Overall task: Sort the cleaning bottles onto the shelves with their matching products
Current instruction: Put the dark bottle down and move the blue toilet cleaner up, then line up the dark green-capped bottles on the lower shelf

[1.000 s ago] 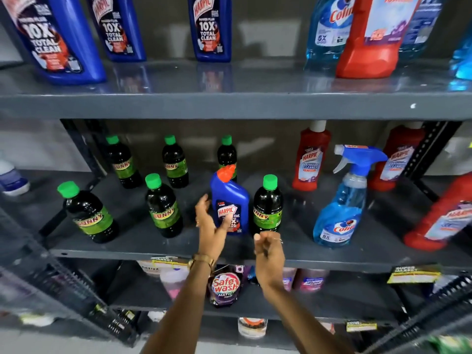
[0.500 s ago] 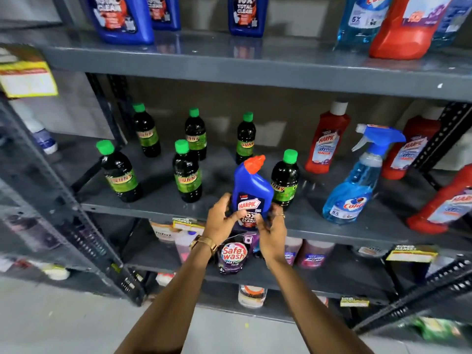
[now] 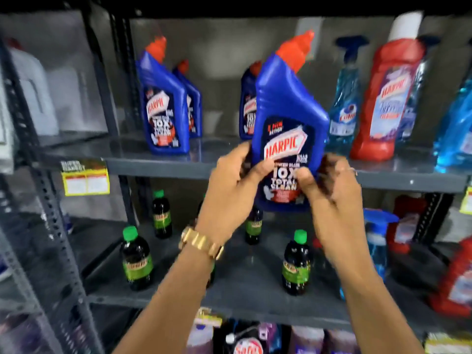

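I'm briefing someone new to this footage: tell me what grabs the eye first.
The blue Harpic bottle with its orange cap dominates the centre, held up by both hands, left hand and right hand, in front of the upper shelf. Matching blue Harpic bottles stand behind on that shelf; green-capped dark bottles sit on the shelf below.

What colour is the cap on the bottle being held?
Orange-red, on the blue Harpic bottle; the head view shows it.
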Tool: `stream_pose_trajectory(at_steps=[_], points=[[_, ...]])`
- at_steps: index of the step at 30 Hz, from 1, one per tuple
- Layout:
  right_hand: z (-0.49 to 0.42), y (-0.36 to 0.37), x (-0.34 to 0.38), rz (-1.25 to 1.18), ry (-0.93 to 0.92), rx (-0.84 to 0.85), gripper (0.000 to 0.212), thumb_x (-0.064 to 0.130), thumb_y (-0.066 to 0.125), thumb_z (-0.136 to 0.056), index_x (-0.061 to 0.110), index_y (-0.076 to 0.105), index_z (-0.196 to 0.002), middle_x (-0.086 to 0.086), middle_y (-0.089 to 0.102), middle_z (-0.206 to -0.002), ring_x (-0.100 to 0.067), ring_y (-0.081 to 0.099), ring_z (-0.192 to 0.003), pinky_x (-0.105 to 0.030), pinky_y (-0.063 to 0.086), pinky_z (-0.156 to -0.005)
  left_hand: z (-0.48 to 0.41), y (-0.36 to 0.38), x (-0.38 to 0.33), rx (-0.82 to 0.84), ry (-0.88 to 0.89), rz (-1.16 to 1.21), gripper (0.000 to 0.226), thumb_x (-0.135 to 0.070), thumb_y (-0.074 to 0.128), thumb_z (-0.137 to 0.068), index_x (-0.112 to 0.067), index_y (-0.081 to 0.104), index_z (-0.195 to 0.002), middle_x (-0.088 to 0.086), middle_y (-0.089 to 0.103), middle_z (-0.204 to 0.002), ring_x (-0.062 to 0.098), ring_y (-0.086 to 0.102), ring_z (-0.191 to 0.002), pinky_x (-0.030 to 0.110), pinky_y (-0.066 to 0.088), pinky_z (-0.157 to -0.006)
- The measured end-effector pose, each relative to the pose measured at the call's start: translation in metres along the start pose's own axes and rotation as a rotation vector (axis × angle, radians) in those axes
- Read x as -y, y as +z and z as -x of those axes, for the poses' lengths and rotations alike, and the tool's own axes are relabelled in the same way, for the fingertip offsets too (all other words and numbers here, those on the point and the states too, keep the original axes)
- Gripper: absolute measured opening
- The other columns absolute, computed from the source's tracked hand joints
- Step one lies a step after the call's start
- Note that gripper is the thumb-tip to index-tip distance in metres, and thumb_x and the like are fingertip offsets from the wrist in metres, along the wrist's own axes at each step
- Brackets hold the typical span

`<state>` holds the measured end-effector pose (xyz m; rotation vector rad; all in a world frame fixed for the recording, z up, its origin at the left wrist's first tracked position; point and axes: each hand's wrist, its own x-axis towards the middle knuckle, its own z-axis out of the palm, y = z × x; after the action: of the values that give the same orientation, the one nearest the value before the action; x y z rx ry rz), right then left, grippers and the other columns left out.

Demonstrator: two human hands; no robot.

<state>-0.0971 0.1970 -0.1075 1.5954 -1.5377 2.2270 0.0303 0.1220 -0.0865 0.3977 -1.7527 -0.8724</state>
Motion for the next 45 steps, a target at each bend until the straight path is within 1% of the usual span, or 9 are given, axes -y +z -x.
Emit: stream_pose_trajectory(at_steps=[6, 17, 30, 32, 34, 36, 40, 42, 45], points=[[-0.093, 0.037, -0.006, 0.006, 0.066, 0.071, 0.027, 0.013, 0.063, -0.086, 0.007, 0.054, -0.111, -0.018, 0.067, -0.112, -0.029, 0.066, -0.1, -0.049, 0.053, -0.092, -0.085, -0.014, -0.001, -0.051, -0.054, -0.066, 0.026, -0.015, 0.061, -0.088, -0.011, 0.059, -0.114, 0.012, 0.07, -0.114, 0.024, 0.067, -0.104, 0.049, 0.054, -0.094], [-0.133, 0.082, -0.051, 0.057, 0.202, 0.099, 0.029, 0.02, 0.063, -0.087, 0.015, 0.05, -0.113, -0.002, 0.061, -0.102, -0.012, 0.059, -0.081, -0.03, 0.051, -0.074, -0.134, -0.019, 0.053, -0.076, -0.205, -0.192, 0.026, -0.021, 0.057, -0.09, -0.01, 0.055, -0.113, 0.017, 0.066, -0.117, 0.032, 0.064, -0.106, 0.053, 0.053, -0.094], [-0.127, 0.077, -0.052, -0.007, 0.216, 0.14, 0.024, 0.02, 0.058, -0.091, 0.019, 0.047, -0.113, -0.007, 0.061, -0.121, -0.018, 0.06, -0.101, -0.028, 0.053, -0.077, -0.128, -0.015, 0.066, -0.078, -0.191, -0.182, 0.034, -0.035, 0.056, -0.09, -0.02, 0.052, -0.121, 0.009, 0.067, -0.118, 0.027, 0.063, -0.109, 0.052, 0.053, -0.093], [-0.122, 0.076, -0.048, 0.172, 0.107, 0.105, 0.032, 0.019, 0.057, -0.091, 0.014, 0.048, -0.121, -0.01, 0.054, -0.129, -0.023, 0.053, -0.116, -0.036, 0.047, -0.096, -0.12, -0.01, 0.066, -0.139, -0.131, -0.297, 0.048, -0.042, 0.057, -0.088, -0.02, 0.047, -0.129, 0.005, 0.06, -0.131, 0.024, 0.057, -0.12, 0.048, 0.048, -0.102], [-0.109, 0.073, -0.045, 0.283, -0.092, 0.026, 0.043, 0.016, 0.056, -0.091, 0.013, 0.044, -0.132, -0.011, 0.043, -0.139, -0.023, 0.043, -0.13, -0.027, 0.035, -0.109, -0.107, -0.002, 0.064, -0.298, 0.006, -0.384, 0.061, -0.046, 0.057, -0.087, -0.02, 0.038, -0.139, 0.004, 0.047, -0.144, 0.021, 0.046, -0.131, 0.042, 0.042, -0.106], [-0.086, 0.068, -0.046, 0.249, -0.298, -0.066, 0.04, 0.012, 0.054, -0.092, 0.011, 0.048, -0.131, -0.011, 0.043, -0.139, -0.02, 0.043, -0.131, -0.009, 0.03, -0.106, -0.088, 0.008, 0.063, -0.455, 0.24, -0.32, 0.052, -0.036, 0.057, -0.091, -0.015, 0.044, -0.137, 0.008, 0.05, -0.141, 0.019, 0.048, -0.129, 0.041, 0.044, -0.106], [-0.017, 0.048, -0.09, 0.265, -0.535, -0.252, 0.024, 0.015, 0.049, -0.095, 0.01, 0.06, -0.115, -0.004, 0.053, -0.119, -0.006, 0.047, -0.116, -0.013, 0.035, -0.102, -0.029, 0.043, 0.097, -0.582, 0.585, -0.407, 0.031, -0.015, 0.06, -0.091, -0.009, 0.06, -0.121, 0.014, 0.055, -0.129, 0.022, 0.05, -0.124, 0.036, 0.043, -0.104], [0.024, 0.029, -0.128, 0.37, -0.436, -0.263, 0.024, 0.021, 0.047, -0.096, 0.015, 0.058, -0.116, -0.003, 0.05, -0.116, 0.0, 0.041, -0.114, -0.013, 0.029, -0.102, 0.012, 0.064, 0.13, -0.468, 0.557, -0.409, 0.031, -0.016, 0.057, -0.092, -0.014, 0.058, -0.123, 0.012, 0.047, -0.134, 0.021, 0.045, -0.127, 0.037, 0.041, -0.105], [0.076, 0.002, -0.183, 0.454, 0.035, -0.236, 0.036, 0.035, 0.041, -0.095, 0.017, 0.05, -0.125, -0.011, 0.049, -0.123, -0.018, 0.044, -0.118, -0.03, 0.034, -0.106, 0.07, 0.09, 0.184, -0.199, 0.251, -0.36, 0.028, -0.018, 0.049, -0.095, -0.017, 0.057, -0.122, 0.009, 0.048, -0.135, 0.015, 0.044, -0.129, 0.033, 0.037, -0.11]])
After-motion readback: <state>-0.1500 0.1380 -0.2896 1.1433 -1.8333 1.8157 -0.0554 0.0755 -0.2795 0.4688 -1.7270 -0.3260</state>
